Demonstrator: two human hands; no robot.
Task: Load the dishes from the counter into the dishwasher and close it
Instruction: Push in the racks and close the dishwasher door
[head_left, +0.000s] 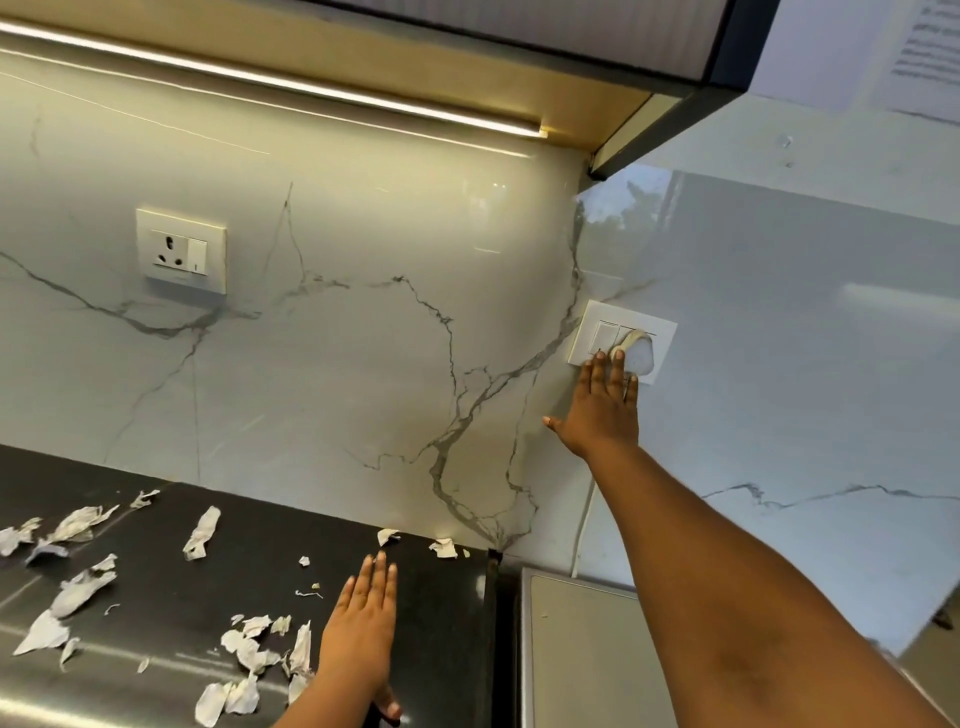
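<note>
no dishes in view, handling can't be judged; right hand (602, 415) fingers straight, touching switch plate (605, 328) beside white plug (642, 357); left hand (358, 629) flat on table (441, 587)

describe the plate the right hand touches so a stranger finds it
Start at the marble walls' corner. Just right sits the switch plate, right hand on it. Unlike the back wall's empty socket, it holds a white plug.
</note>
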